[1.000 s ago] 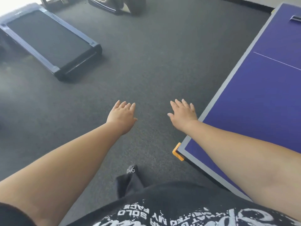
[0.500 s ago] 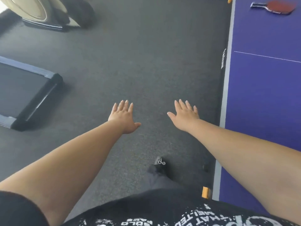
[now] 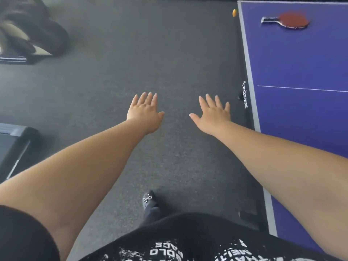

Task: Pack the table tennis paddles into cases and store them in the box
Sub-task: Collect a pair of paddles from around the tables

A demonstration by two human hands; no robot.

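The desk [image 3: 301, 113] was deep blue-violet with a grey border and a thin white line across it. On its far part lay a paddle [image 3: 286, 20] with a red face and dark handle. The floor [image 3: 150, 53] was dark grey. The near shirt [image 3: 178, 242] was black with white lettering.

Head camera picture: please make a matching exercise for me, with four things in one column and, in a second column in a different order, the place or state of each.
Things:
1. paddle
2. left hand
3. shoe
4. orange ball

Places or states:
A. on the grey floor, near the bottom of the view
B. beside the far corner of the table, off its top
C. lying flat on the blue top, red face up
D. open, fingers straight, holding nothing, over the floor

Pairs: 1-C, 2-D, 3-A, 4-B
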